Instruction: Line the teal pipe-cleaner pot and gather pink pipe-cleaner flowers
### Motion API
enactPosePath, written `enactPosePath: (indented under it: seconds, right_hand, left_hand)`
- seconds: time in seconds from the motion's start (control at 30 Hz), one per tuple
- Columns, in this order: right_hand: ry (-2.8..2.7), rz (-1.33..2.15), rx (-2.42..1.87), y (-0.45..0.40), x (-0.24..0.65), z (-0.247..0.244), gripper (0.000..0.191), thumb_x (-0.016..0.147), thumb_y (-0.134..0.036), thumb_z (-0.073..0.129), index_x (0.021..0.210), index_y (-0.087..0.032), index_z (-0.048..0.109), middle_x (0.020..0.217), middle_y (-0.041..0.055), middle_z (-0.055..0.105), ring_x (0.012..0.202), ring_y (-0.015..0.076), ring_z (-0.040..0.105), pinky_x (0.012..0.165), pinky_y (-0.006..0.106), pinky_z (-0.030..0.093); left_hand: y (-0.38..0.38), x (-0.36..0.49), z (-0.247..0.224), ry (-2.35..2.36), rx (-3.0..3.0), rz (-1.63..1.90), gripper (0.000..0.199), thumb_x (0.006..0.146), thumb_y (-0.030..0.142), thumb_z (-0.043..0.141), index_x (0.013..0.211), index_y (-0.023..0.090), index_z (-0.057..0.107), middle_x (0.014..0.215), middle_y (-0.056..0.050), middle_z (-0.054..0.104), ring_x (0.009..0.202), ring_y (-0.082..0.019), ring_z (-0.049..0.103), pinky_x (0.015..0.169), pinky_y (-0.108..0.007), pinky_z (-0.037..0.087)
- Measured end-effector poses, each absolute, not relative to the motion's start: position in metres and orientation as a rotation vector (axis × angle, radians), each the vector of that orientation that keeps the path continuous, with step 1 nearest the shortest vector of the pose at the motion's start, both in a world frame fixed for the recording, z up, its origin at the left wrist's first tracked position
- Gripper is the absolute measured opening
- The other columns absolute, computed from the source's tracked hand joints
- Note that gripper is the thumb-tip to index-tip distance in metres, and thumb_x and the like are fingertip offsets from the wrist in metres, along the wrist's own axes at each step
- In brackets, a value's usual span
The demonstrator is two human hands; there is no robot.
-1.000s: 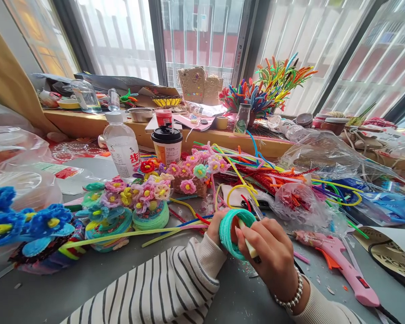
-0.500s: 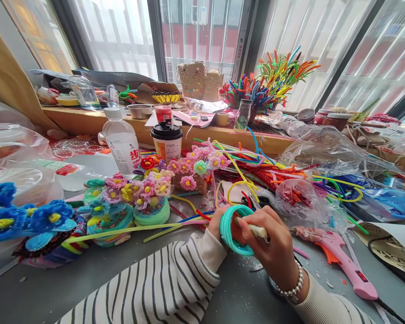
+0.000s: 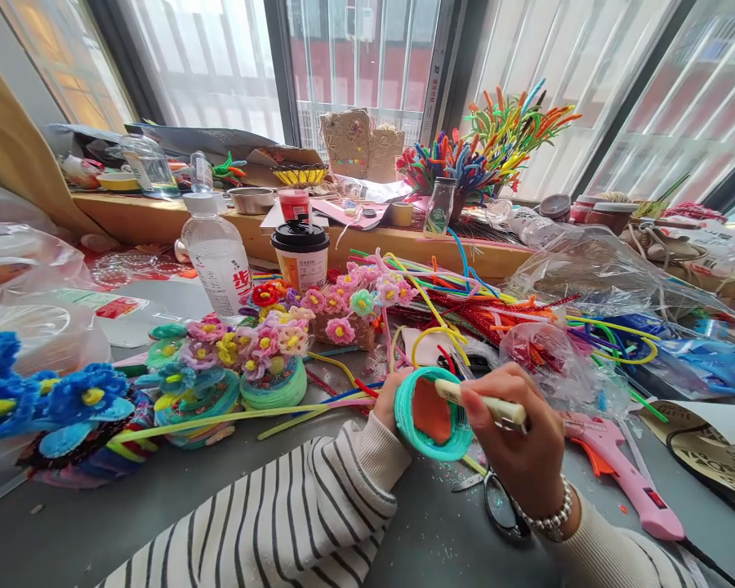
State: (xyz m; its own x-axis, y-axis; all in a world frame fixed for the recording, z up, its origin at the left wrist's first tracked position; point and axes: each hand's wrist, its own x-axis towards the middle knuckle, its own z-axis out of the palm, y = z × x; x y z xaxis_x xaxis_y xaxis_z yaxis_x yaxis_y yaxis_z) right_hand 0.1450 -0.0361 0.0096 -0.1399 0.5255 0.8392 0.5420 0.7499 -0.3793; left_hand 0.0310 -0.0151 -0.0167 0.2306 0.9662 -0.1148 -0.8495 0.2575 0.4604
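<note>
My left hand [image 3: 387, 398] is closed around the far left side of a small turquoise pot [image 3: 405, 418], its wall wrapped in fuzzy pipe cleaner and its inside orange-brown. The pot is tilted, mouth facing me; most left fingers are hidden behind it. In my right hand [image 3: 523, 445] is a cream-coloured stick-like tool [image 3: 452, 394], pinched between thumb and fingers. The tool's tip lies over the pot's opening; I cannot tell whether it touches the inside. Below the right hand lies a black loop handle [image 3: 501, 508], probably of scissors, beside a small metal blade [image 3: 467, 483].
Pipe-cleaner flower pots [image 3: 273, 384] stand left, with blue flowers [image 3: 89, 398] nearest. Behind are a water bottle [image 3: 217, 261] and a lidded paper cup [image 3: 301, 261]. Loose pipe cleaners [image 3: 483, 306] pile up centre-right. A pink glue gun [image 3: 637, 482] lies right, its cord trailing forward.
My right hand has drawn back to the right with the tool, out of the pot's mouth, uncovering the orange-brown inside and the black loop handle below. My left hand still holds the pot.
</note>
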Motion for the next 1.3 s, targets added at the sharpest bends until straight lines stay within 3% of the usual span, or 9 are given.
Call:
enactPosePath:
  seconds: [0.17, 0.33, 0.53, 0.63, 0.83, 1.03, 1.3]
  right_hand:
    - [-2.002, -0.165, -0.781, -0.034, 0.139, 0.009, 0.009, 0.069, -0.015, 0.059, 0.076, -0.018, 0.054, 0.06, 0.0009, 0.056, 0.06, 0.0133, 0.045, 0.057, 0.029, 0.036]
    - [-1.951, -0.336, -0.888, -0.034, 0.136, 0.003, 0.005, 0.07, -0.017, 0.058, 0.074, -0.018, 0.055, 0.058, 0.0013, 0.055, 0.058, 0.0135, 0.043, 0.057, 0.03, 0.032]
    - [-1.618, 0.001, -1.009, -0.035, 0.145, 0.006, 0.006, 0.073, -0.016, 0.053, 0.069, -0.019, 0.049, 0.061, -0.0007, 0.051, 0.055, 0.0112, 0.045, 0.053, 0.026, 0.036]
    - [-1.498, -0.006, -1.076, -0.037, 0.145, 0.008, 0.008, 0.073, -0.017, 0.052, 0.066, -0.019, 0.048, 0.058, -0.0018, 0.048, 0.052, 0.0104, 0.044, 0.051, 0.025, 0.035]
    - [-1.826, -0.101, -1.009, -0.039, 0.134, 0.004, 0.01, 0.071, -0.016, 0.054, 0.063, -0.018, 0.048, 0.055, -0.0011, 0.052, 0.055, 0.012, 0.042, 0.056, 0.027, 0.034]
    - [-1.853, -0.261, -0.98, -0.033, 0.137, 0.001, 0.012, 0.071, -0.013, 0.053, 0.062, -0.018, 0.047, 0.052, -0.0013, 0.05, 0.053, 0.0118, 0.04, 0.056, 0.029, 0.032]
    - [-1.731, -0.056, -0.932, -0.037, 0.14, 0.006, 0.01, 0.07, -0.012, 0.054, 0.066, -0.019, 0.047, 0.057, -0.0019, 0.049, 0.056, 0.0113, 0.042, 0.056, 0.027, 0.035]
  left_hand:
    - [-0.014, 0.031, -0.017, 0.303, 0.39, 1.204, 0.024, 0.063, 0.031, 0.051, 0.046, 0.014, 0.047, 0.044, 0.002, 0.041, 0.045, -0.009, 0.035, 0.054, -0.026, 0.036]
    - [-0.013, 0.031, -0.023, 0.371, 0.38, 1.258, 0.019, 0.064, 0.03, 0.051, 0.053, 0.014, 0.05, 0.05, 0.001, 0.045, 0.052, -0.012, 0.041, 0.063, -0.026, 0.037]
    - [-0.015, 0.03, -0.015, 0.503, 0.298, 1.359, 0.02, 0.063, 0.032, 0.053, 0.056, 0.013, 0.055, 0.053, 0.001, 0.053, 0.054, -0.013, 0.047, 0.064, -0.027, 0.038]
    - [-0.016, 0.03, -0.01, 0.508, 0.291, 1.353, 0.02, 0.062, 0.031, 0.053, 0.057, 0.012, 0.056, 0.055, -0.001, 0.056, 0.057, -0.014, 0.05, 0.063, -0.027, 0.039]
    - [-0.017, 0.03, -0.012, 0.455, 0.322, 1.329, 0.02, 0.059, 0.026, 0.055, 0.046, 0.015, 0.045, 0.04, 0.006, 0.042, 0.039, -0.006, 0.035, 0.046, -0.021, 0.033]
    - [-0.014, 0.03, -0.019, 0.508, 0.333, 1.365, 0.019, 0.059, 0.026, 0.056, 0.047, 0.015, 0.045, 0.043, 0.006, 0.043, 0.042, -0.006, 0.036, 0.049, -0.021, 0.035]
    - [-0.014, 0.027, -0.013, 0.506, 0.302, 1.391, 0.02, 0.058, 0.026, 0.056, 0.047, 0.016, 0.044, 0.042, 0.006, 0.041, 0.042, -0.006, 0.036, 0.048, -0.02, 0.035]
